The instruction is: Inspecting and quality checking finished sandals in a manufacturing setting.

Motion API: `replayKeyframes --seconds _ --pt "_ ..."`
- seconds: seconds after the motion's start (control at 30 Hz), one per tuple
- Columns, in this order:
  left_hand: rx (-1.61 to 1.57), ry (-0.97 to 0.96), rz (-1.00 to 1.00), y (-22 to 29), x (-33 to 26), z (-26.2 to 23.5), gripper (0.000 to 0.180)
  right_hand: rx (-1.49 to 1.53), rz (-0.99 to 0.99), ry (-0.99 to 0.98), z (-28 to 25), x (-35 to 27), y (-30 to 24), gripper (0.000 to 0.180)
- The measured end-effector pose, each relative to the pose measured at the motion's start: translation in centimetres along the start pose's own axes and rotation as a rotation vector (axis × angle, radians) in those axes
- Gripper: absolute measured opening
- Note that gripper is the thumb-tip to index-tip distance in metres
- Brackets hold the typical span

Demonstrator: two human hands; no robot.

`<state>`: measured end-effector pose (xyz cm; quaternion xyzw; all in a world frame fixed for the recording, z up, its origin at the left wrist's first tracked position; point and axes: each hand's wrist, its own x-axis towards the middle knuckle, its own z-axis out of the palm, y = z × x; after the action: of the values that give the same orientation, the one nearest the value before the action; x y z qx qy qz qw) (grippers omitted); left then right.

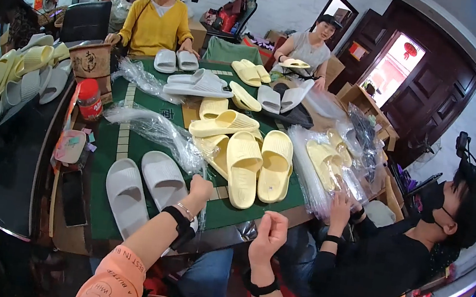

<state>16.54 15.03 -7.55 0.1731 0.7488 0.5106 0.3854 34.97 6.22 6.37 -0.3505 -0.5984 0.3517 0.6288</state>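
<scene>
My left hand (201,189) is closed at the near end of a pile of clear plastic bags (163,131), with thin clear plastic showing above and below the fingers. Beside it on the green table lies a pair of grey slippers (164,180), partly covered by my forearm. My right hand (270,234) is raised at the table's near edge, thumb and fingers pressed together; whatever it may hold is too small to tell. Just beyond it sits a pair of pale yellow slippers (244,164), in front of more yellow slippers (223,124).
A red-lidded jar (90,99), a small plastic tub (72,146) and a dark phone (74,198) line the left side. Slippers are heaped at far left (14,76). On the right, a co-worker's hands (339,213) touch bagged yellow slippers (330,165). Two people sit across the table.
</scene>
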Motion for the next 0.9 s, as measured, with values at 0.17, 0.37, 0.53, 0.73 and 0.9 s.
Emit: replayKeyframes --seconds 0.17,0.37,0.53,0.73,0.9 --pt "-0.047 -0.247 -0.155 2.1 -3.7 -5.0 0.038 0.081 0.070 -0.107 1.9 -1.4 -0.5 0.004" --pt "-0.698 -0.741 0.388 13.4 -21.6 -12.2 0.027 0.047 0.088 -0.032 1.3 -2.4 1.6 0.008" --pt "-0.621 -1.226 1.030 17.7 -31.2 -20.1 0.025 0.132 0.199 -0.083 2.8 -3.8 1.0 0.007" --pt "-1.894 -1.233 0.205 18.9 -38.5 -20.8 0.045 0.092 0.179 -0.184 4.5 -4.8 -0.1 0.005" --pt "-1.865 -1.177 0.326 18.4 -36.1 -23.4 0.043 0.107 0.192 -0.246 5.5 -6.1 0.0 0.005"
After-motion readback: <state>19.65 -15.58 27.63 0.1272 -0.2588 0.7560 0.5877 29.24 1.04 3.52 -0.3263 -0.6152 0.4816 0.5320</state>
